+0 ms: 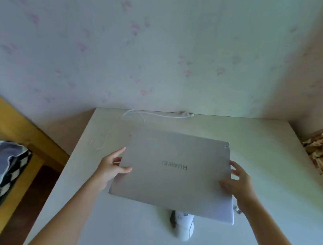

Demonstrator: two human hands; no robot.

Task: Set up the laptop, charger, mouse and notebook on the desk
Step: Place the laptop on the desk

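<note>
Holding the closed laptop (172, 174) by its two short sides, the person carries it above the middle of the white worktop (266, 185). The left hand (110, 166) clamps the left edge, thumb lying on the lid and fingers curled beneath; the right hand (236, 182) grips the right edge in the same manner, though its outline is blurred. The lid appears tilted, its near right corner lower and closer to the worktop's near edge, so the machine is judged to be in the air rather than resting flat.

A white mouse (184, 228) lies on the worktop toward the near edge, partly hidden under the laptop's near side. A white charger cable (118, 127) loops from the worktop's far edge, where its end lies against the wall, toward the far left corner. No notebook is in view.

To set the laptop down well, the judgement is: level it first, move it toward the far edge so that it clears the mouse, lower the rear edge before the front, and slide the fingers out last. The cable loop should stay outside the footprint, within reach of a side port.

Legible writing: the word "HUAWEI" on the lid, upside down to the camera. A small sticker at the lid's far right corner is too small to read.
</note>
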